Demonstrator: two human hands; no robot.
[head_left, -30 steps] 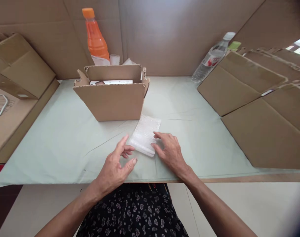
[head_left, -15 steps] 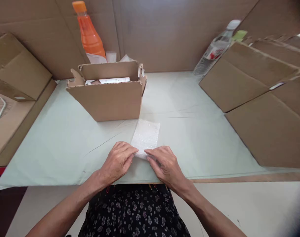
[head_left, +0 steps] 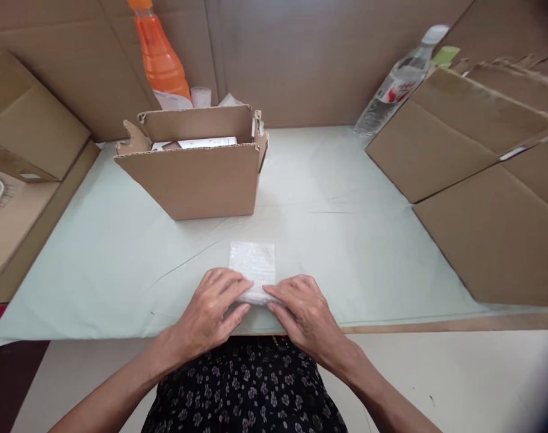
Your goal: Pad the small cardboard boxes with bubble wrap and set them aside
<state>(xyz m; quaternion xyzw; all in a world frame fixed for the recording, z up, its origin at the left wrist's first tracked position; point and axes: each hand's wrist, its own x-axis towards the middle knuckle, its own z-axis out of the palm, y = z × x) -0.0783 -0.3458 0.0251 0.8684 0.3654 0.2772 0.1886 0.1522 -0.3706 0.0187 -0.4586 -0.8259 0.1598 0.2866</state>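
A flat piece of bubble wrap, clear and whitish, lies on the pale green cloth close to the table's front edge. My left hand is at its near left corner, with the fingers on top and the thumb by the near edge. On the other side, my right hand pinches the near right corner between thumb and fingers. The near edge looks folded or thick between the two hands. Whether anything is wrapped inside, I cannot tell.
Behind the wrap stands an open cardboard box with white packets inside. An orange bottle is behind it. On the right, a clear bottle leans beside large cardboard boxes. Another carton sits at the left.
The bubble wrap has turned straighter and come slightly nearer to me, and its visible part looks shorter. Both hands have moved a little towards me, and the left thumb has come away from its fingers.
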